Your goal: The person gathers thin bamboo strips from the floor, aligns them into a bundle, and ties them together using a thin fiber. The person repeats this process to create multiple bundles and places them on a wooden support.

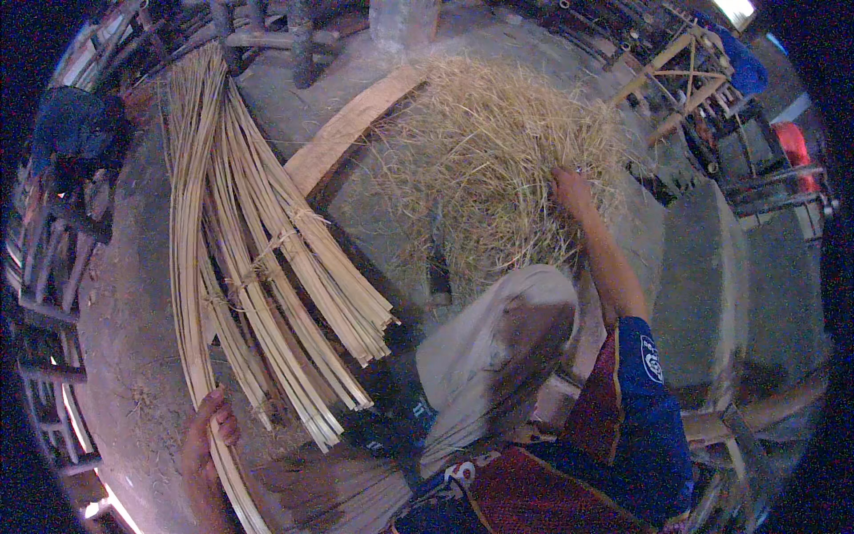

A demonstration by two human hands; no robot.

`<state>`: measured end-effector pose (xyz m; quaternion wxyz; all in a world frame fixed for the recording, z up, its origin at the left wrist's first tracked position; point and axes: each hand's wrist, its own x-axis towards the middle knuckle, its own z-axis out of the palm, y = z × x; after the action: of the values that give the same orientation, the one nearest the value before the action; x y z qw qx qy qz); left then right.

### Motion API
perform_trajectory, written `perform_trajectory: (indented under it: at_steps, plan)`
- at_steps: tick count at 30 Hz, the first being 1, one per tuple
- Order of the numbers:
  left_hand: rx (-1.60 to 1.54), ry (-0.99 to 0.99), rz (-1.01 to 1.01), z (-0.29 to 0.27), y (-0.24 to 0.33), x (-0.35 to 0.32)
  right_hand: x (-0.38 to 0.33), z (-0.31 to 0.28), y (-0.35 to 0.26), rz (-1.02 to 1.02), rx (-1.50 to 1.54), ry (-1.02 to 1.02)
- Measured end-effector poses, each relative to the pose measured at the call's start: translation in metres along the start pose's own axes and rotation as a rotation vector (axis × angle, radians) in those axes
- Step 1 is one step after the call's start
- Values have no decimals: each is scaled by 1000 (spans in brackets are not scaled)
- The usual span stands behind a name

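My left hand [212, 425] is closed around a bunch of long, pale split-bamboo strips [189, 294] at the lower left. The strips run away from me toward the far left. Beside them lie several tied bundles of similar strips [267, 267], their cut ends pointing at me. My right arm reaches forward, and my right hand [569, 191] is at the right side of a loose heap of dry straw [480, 151]. Its fingers are partly lost among the stalks, so whether they grip any is unclear.
A flat wooden plank [356, 129] lies between the bundles and the straw. Dark posts [301, 44] stand at the back. Wooden frames [685, 84] are at the far right. Another person in dark clothing [76, 133] bends at the far left.
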<state>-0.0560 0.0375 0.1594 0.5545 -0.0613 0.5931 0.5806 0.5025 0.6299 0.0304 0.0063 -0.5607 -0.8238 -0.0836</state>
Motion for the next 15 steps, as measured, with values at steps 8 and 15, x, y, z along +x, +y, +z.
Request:
perform_trajectory:
  at_steps: [8, 15]
  plan:
    - [16, -8, 29, 5, 0, 1, -24, 1, 29, -74, -13, 263]
    - [-16, -4, 64, -3, -4, 1, -29, -71, 6, 71, 242, 665]
